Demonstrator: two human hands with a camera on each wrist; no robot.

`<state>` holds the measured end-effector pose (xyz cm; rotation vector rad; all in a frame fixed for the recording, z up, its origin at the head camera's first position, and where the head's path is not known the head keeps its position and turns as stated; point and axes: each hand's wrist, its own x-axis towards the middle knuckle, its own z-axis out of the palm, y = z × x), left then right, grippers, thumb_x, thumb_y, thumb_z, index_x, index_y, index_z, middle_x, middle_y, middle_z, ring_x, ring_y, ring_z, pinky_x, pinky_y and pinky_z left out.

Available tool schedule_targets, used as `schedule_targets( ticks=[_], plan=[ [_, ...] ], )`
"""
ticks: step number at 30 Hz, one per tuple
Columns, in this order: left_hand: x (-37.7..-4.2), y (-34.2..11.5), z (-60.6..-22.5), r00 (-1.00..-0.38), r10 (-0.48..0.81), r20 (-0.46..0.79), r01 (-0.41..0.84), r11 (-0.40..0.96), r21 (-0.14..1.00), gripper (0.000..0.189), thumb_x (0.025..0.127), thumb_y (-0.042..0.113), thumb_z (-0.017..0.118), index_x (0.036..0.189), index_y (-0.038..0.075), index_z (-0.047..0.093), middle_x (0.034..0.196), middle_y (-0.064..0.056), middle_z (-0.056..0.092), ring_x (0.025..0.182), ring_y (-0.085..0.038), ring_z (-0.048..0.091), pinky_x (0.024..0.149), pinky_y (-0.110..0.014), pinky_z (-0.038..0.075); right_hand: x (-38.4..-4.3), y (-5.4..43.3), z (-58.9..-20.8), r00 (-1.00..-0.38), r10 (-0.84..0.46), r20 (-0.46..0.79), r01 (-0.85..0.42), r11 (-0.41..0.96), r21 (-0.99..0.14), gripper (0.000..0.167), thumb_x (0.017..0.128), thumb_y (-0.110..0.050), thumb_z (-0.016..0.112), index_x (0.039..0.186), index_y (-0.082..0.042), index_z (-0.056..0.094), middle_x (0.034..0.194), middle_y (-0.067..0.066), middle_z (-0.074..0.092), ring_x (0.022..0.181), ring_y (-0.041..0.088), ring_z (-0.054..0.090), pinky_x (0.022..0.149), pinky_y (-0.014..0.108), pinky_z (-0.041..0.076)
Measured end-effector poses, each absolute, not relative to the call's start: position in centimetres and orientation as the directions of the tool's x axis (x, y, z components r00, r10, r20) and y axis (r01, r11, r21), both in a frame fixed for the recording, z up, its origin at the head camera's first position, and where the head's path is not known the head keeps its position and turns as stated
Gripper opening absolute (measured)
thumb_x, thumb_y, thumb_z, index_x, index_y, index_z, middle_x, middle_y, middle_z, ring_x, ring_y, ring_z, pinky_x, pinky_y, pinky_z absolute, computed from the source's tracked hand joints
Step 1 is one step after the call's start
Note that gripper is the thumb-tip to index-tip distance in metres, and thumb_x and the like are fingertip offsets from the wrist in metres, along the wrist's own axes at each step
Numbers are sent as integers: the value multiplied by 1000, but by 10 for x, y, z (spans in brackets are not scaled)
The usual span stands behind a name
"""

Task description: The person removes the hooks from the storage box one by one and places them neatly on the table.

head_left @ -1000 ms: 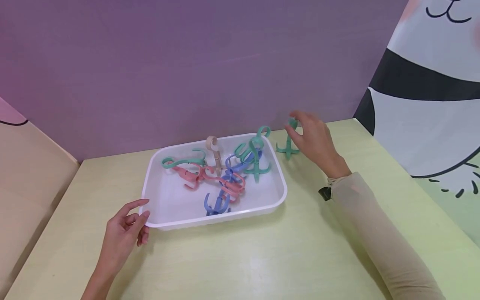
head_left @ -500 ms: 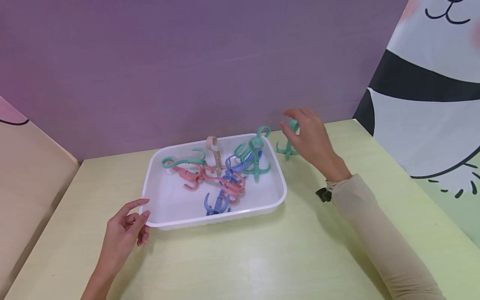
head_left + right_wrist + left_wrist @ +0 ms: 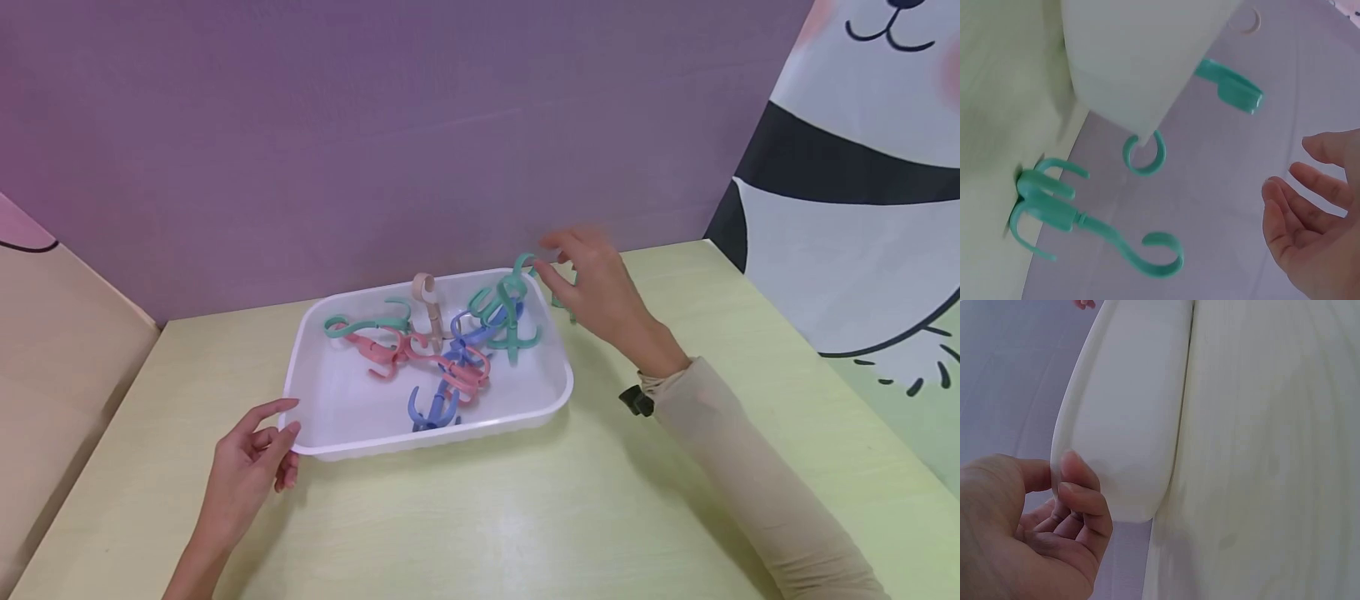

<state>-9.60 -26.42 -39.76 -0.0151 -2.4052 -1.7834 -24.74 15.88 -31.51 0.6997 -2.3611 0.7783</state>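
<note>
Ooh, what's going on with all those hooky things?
Someone is pinching the edge of a white tray with their left hand. Pink hooks, blue hooks, green hooks and a beige hook are jumbled inside it. The right hand holds nothing and is up near the tray's back right corner. One more green hook stands outside the tray, on the table.

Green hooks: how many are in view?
4 green hooks. In the white tray: one lies left, one leans in the far right corner, one stands just before it. One stands on the table beside the tray. More may be hidden.
</note>
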Motion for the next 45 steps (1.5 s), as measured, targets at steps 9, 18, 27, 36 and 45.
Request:
schedule_targets(
  ticks=[9,18,27,36,45],
  plan=[
    [-96,-264,-397,-989,-75,128,99,314,944,36,101,12,60,132,-2,51,61,-8,58,43,-19,54,40,-27,46,-241,141,-324,-736,-421,529,-643,679,-354,37,97,-20,67,131,-8,59,127,12,60,105,27,60,85,42,54],
    [-95,-264,-397,-989,-71,131,102,311,945,36,101,13,61,132,-2,51,62,-8,58,43,-20,54,40,-27,46,-241,135,-331,-754,-514,410,-646,694,-318,46,97,-17,66,141,-10,53,136,12,56,127,31,48,106,49,45],
    [-95,-264,-397,-990,-74,124,94,317,944,36,101,13,60,133,-2,51,61,-7,59,43,-18,55,40,-26,46,-239,135,-328,-763,-529,371,-642,687,-341,39,98,-12,64,135,-5,57,114,14,69,102,28,65,87,43,56],
    [-95,-262,-396,-991,-66,117,89,334,938,37,102,14,59,133,-1,50,62,-8,60,44,-18,55,41,-26,47,-234,140,-321,-758,-553,346,-651,667,-362,36,95,-4,62,131,-4,59,86,4,65,70,17,55,58,27,46],
    [-94,-262,-397,-989,-66,130,100,339,935,35,101,12,59,132,-2,51,61,-10,60,44,-19,55,40,-27,47,-231,142,-314,-764,-569,304,-645,668,-371,34,94,-3,60,128,-6,63,87,2,66,72,17,54,59,27,45]
  ],
)
